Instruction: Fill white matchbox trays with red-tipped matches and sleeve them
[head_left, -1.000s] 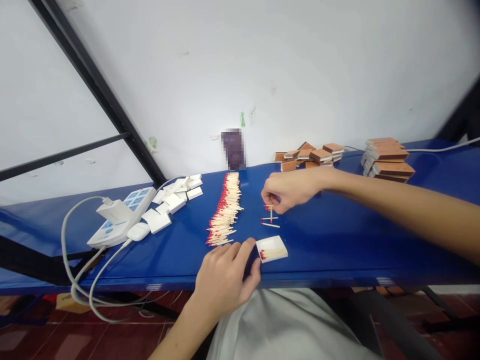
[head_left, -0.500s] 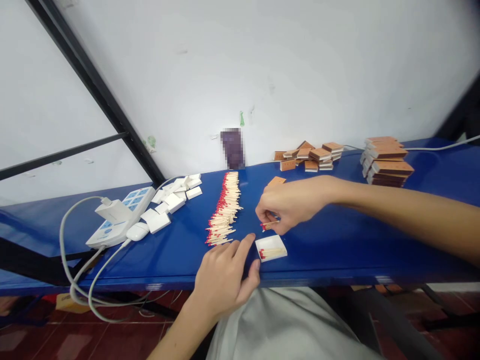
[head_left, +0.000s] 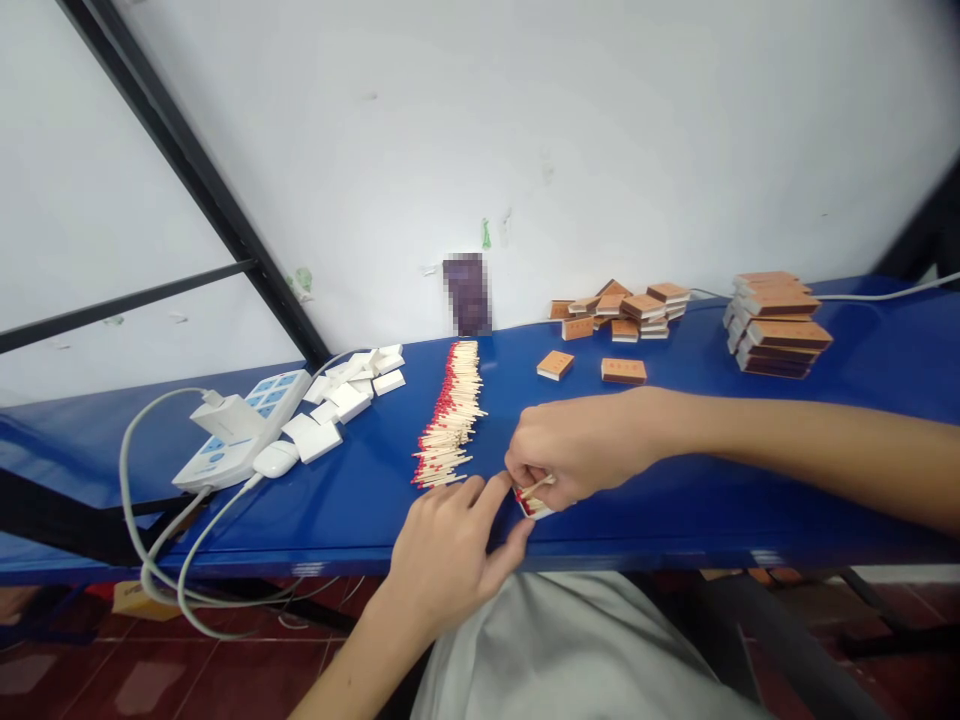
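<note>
Under my right hand (head_left: 577, 450) sits a small white matchbox tray (head_left: 541, 515), partly covered, with red-headed matches (head_left: 529, 502) lying in it. Pinched in the fingers of that hand are a few matches, held right over the tray; their exact number is hidden. My left hand (head_left: 454, 540) rests at the tray's left side, its index finger and thumb against the edges, steadying it. Just beyond my left fingertips, a long row of loose matches (head_left: 454, 415) runs back toward the wall, heads to the left.
Two closed matchboxes, one orange (head_left: 556, 365) and another (head_left: 623, 371), lie behind my right hand. Farther back are a heap of matchboxes (head_left: 637, 308) and a stacked pile (head_left: 780, 325). White trays (head_left: 347, 402) and a corded power strip (head_left: 247, 430) are at left on the blue table (head_left: 675, 510).
My right hand has come toward me with the matches, from behind the tray to over it. My left thumb has moved in against the tray. A second matchbox behind is now uncovered.
</note>
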